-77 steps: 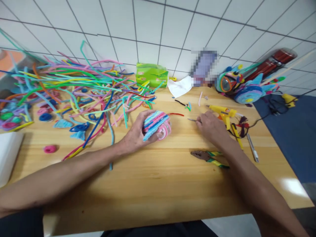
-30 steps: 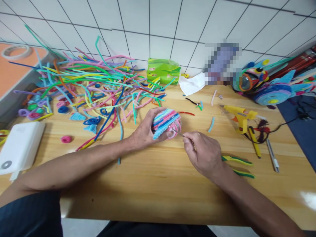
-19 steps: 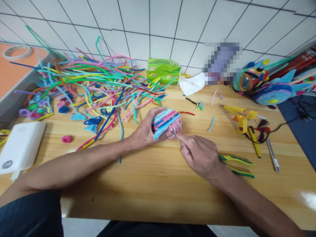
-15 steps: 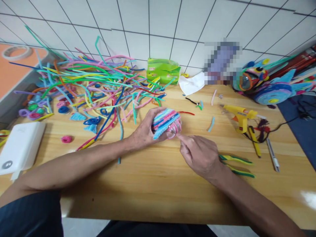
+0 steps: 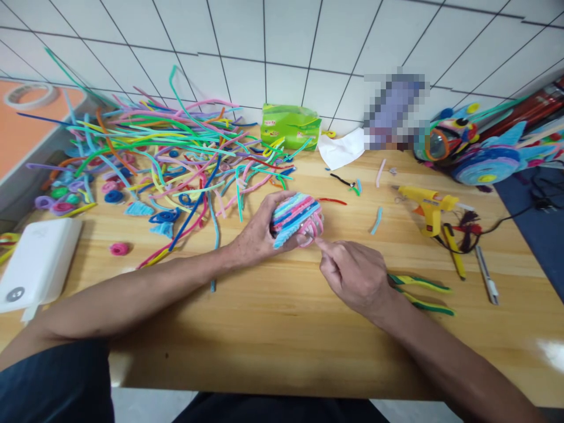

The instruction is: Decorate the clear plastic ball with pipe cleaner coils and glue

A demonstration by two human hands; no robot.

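Over the table (image 5: 247, 335), left grip (image 5: 259, 234) clasps striped craft (image 5: 296, 214); right grip (image 5: 355, 271) curled, contents unclear.

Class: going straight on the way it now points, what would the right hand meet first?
Probably the pink looped end of the striped craft piece in the left hand, though depth there is unclear.

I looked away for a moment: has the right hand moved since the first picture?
Yes: the right hand has moved left, away from the glue gun and over to the striped piece.
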